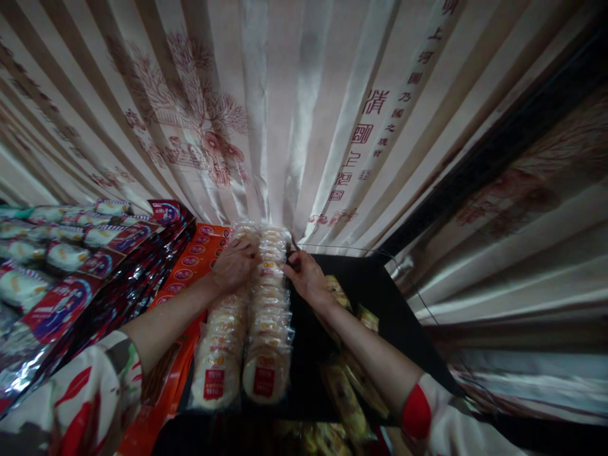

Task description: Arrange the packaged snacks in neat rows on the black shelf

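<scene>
Two rows of round, flat cakes in clear wrappers with red and yellow labels run away from me. My left hand (237, 263) lies over the far part of the left row (217, 373), its fingers bent down around a packaged cake there. Beside the far end of the right row (266, 373) is my right hand (306, 275). Its thumb and index finger are apart, with the thumb at the row's edge. The dim, blurred picture hides the exact contact of the fingertips.
Orange packets (185, 272) lie left of the rows, beyond them stacked purple-red packs (61, 304). Several yellowish wrapped snacks (349, 399) lie on the black surface (403, 329) at right. A pleated printed curtain (285, 114) hangs behind; a thin cord (422, 301) droops at right.
</scene>
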The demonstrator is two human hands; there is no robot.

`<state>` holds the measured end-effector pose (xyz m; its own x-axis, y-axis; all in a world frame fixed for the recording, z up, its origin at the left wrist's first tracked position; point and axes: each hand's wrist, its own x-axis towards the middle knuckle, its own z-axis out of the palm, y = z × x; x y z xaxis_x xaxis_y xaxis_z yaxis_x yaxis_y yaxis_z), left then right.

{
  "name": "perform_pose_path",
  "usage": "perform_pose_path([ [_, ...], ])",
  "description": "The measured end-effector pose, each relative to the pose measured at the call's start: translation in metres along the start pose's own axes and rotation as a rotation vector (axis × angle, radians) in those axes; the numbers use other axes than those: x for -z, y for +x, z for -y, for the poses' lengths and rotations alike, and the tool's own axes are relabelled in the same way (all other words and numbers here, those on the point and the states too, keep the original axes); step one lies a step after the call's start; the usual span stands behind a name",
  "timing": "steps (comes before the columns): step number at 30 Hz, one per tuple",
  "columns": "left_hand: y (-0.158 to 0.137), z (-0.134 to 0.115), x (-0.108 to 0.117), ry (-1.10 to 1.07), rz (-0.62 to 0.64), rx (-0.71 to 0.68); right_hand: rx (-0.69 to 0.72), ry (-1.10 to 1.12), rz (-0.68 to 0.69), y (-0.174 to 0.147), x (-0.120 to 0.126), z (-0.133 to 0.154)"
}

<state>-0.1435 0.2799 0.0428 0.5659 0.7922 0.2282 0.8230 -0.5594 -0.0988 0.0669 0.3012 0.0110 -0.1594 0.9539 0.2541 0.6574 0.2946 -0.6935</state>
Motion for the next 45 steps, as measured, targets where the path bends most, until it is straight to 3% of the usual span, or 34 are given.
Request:
perform_pose_path([
  [4,0.001,-0.003,0.002,-0.008,0.010,0.023,-0.077,0.070,0.215,-0.004,0.001,-0.005],
  [6,0.002,-0.004,0.004,-0.014,0.014,0.031,-0.075,0.113,0.241,-0.005,-0.002,-0.005],
  [11,0.001,-0.005,0.005,-0.067,-0.021,0.057,-0.047,0.073,0.141,-0.008,-0.008,0.000],
  [17,-0.002,-0.004,-0.002,-0.198,-0.162,0.109,-0.078,0.019,0.079,-0.008,-0.006,0.007],
  [21,-0.002,-0.005,-0.002,-0.220,-0.137,0.108,-0.050,-0.038,0.054,-0.007,-0.008,0.012],
  [25,0.003,-0.011,0.003,-0.207,-0.103,0.199,-0.085,-0.020,0.015,-0.008,-0.010,0.015],
  [30,0.008,-0.015,0.003,-0.199,-0.098,0.226,-0.092,0.168,0.038,-0.006,-0.010,0.005],
  [37,0.006,-0.015,-0.005,-0.181,-0.155,0.261,-0.100,0.263,0.164,0.001,-0.015,-0.013],
  [45,-0.006,-0.021,0.006,-0.160,-0.207,0.195,-0.114,0.234,0.099,-0.004,-0.015,-0.004],
])
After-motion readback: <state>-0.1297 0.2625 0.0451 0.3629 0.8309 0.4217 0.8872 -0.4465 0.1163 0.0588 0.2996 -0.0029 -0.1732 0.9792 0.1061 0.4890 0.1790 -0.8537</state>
